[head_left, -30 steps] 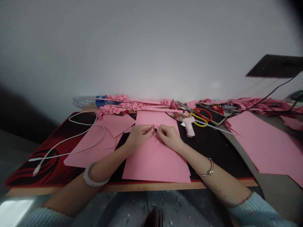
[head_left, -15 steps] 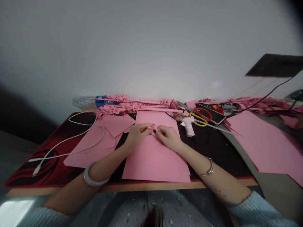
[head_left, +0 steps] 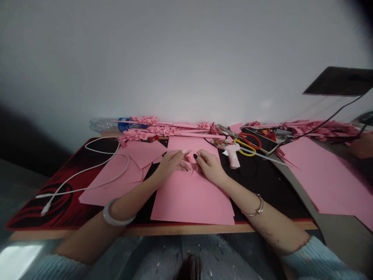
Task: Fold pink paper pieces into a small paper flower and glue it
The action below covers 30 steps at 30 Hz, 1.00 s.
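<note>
Between my hands is a small folded piece of pink paper (head_left: pixel 190 158), above a stack of pink paper sheets (head_left: pixel 192 202). My right hand (head_left: pixel 210 166) pinches it from the right, thumb and bent fingers together; its far fingertips are partly hidden. My left hand (head_left: pixel 171 162) is close on the left with thumb and fingers apart around the piece; whether a fingertip touches it I cannot tell. The pale pink glue gun (head_left: pixel 232 156) lies to the right of my right hand.
Pink paper flowers (head_left: pixel 140 134) and a plastic bottle (head_left: pixel 105 125) line the wall. Scissors (head_left: pixel 251 140) and a phone (head_left: pixel 264 144) lie right of centre. A white cable (head_left: pixel 87 182) crosses paper at left. Another person's hand (head_left: pixel 363 146) appears at the far right beside more sheets (head_left: pixel 329 179).
My left fingers have spread from a pinch on the folded paper. My right hand has shifted slightly right and turned. Another person's hand has come into view at the right edge.
</note>
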Motion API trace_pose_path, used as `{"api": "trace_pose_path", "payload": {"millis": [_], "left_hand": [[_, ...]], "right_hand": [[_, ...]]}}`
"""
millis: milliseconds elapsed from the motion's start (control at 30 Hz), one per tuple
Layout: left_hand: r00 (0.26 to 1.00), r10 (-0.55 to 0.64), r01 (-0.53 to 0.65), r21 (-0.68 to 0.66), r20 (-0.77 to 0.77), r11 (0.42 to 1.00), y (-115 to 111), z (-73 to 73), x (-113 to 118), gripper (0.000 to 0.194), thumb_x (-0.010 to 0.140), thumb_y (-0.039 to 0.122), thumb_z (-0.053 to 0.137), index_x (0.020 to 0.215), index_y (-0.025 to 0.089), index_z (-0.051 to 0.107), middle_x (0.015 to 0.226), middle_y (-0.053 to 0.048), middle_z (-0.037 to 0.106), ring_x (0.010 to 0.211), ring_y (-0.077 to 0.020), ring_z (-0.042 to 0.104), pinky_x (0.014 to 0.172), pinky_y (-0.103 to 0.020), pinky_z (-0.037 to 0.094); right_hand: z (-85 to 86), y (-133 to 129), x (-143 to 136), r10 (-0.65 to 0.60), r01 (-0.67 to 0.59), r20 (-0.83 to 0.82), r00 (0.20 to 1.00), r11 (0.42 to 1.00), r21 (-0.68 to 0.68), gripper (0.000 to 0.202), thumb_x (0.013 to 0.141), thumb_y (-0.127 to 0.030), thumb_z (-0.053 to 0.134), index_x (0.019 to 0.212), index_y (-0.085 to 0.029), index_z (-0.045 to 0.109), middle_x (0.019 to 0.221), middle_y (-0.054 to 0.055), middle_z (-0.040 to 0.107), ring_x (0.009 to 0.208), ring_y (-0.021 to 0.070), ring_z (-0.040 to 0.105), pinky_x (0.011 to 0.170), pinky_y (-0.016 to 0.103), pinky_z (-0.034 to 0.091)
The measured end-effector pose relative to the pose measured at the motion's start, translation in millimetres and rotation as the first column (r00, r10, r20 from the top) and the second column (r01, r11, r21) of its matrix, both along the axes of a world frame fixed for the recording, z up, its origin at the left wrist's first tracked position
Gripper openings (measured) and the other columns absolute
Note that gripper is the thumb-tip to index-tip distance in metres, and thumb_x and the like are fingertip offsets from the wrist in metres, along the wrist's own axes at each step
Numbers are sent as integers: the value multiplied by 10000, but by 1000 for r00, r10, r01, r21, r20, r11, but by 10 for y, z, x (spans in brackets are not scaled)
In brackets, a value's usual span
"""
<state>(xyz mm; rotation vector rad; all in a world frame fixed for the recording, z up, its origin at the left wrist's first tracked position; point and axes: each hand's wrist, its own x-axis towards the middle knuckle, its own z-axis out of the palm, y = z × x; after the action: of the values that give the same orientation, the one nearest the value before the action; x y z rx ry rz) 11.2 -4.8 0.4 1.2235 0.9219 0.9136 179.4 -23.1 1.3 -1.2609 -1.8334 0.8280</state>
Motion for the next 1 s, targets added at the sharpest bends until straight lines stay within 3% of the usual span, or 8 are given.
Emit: {"api": "trace_pose_path", "payload": {"millis": [100,267,567,1000], "left_hand": [[998,-23,21,-28,-61,999,9,-21,-6,403,763,509,502,782,114,581,623,-44,629,501,-133,606,513,-247,492],[977,-90,103,55,-194,993,13,-43,-18,449,791,524,450,649,113,561,475,-27,578,412,-114,560,420,-204,434],[965,-132,171,164,-227,971,-6,-27,-26,437,795,483,473,563,118,540,476,-22,579,416,-92,542,450,-199,444],[948,-81,165,256,-308,953,-9,-53,-34,404,795,457,475,558,135,535,464,-8,566,421,-93,523,459,-198,410]], "right_hand": [[-8,-20,-17,42,-43,-39,998,999,-32,231,871,-344,390,701,-191,422,485,-50,471,445,89,412,491,205,330],[-13,-29,-34,73,-83,-123,990,994,-78,288,871,-387,392,657,-195,393,465,-54,448,426,83,404,461,203,335],[-15,-14,-51,96,-156,-294,951,970,-187,276,848,-397,424,665,-194,384,426,-73,460,337,60,371,373,179,305],[27,-21,-62,100,-177,-322,941,959,-220,241,835,-365,432,675,-189,392,414,-73,484,300,54,357,341,172,277]]}}
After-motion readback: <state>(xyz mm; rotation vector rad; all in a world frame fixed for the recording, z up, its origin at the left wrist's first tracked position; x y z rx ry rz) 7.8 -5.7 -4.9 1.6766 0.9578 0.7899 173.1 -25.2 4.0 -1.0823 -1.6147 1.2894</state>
